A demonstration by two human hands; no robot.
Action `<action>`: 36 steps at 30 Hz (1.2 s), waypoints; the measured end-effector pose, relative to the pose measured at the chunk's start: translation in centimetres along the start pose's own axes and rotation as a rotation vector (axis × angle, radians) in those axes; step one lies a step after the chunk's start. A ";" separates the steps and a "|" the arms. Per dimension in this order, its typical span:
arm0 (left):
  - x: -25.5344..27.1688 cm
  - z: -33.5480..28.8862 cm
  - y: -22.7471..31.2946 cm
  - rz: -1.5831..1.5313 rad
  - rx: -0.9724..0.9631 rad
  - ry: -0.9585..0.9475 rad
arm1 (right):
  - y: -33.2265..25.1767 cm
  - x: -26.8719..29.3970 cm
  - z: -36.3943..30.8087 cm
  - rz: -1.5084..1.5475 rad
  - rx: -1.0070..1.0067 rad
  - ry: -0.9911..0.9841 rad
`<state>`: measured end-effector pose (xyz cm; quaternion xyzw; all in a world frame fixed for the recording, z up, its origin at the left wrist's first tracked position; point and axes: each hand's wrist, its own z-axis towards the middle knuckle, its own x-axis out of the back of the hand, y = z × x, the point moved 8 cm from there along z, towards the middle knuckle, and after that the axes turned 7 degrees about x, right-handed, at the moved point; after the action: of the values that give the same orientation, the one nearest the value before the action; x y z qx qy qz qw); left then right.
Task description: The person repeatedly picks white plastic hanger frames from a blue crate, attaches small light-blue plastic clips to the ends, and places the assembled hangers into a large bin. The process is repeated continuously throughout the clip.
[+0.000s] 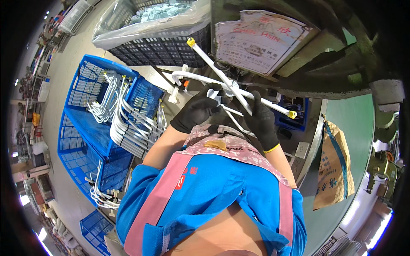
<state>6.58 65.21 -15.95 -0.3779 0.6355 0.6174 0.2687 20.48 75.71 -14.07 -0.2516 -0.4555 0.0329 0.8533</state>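
Observation:
Both hands wear black gloves and work at a frame of crossed white tubes (215,70) with yellow end caps, in front of my waist. My left hand (197,107) is closed, pinching a small pale plastic piece (213,96) beside the crossing. My right hand (261,121) is closed on the frame, thumb and fingers around the lower end of the slanting tube. One tube bends into a hook at its left end. Its right end carries a yellow cap (292,114) beyond my right hand. Gloves and tubes partly hide the joint where they cross.
Blue plastic baskets (77,112) at the left hold several bent white tubes (132,128). Ahead stands a black crate (171,47) lined with clear plastic, with pale pieces inside. A machine with a worn label plate (260,42) overhangs at the right. A brown paper sack (335,164) lies on a green surface (356,136).

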 end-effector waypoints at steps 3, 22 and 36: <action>-0.1 1.1 0.9 0.590 -0.035 0.204 | 0.2 0.0 -0.1 -0.068 -0.046 -0.028; -1.6 5.7 2.4 2.005 -0.504 0.010 | -0.3 1.3 0.0 -0.412 -0.202 -0.010; 5.6 4.6 8.1 2.442 -0.344 0.026 | 6.1 -0.7 -0.8 -0.619 -0.205 0.041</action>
<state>-3.80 68.53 -16.22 0.4271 0.4851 0.5355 -0.5436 21.76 80.50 -17.71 -0.1866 -0.4941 -0.2791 0.8019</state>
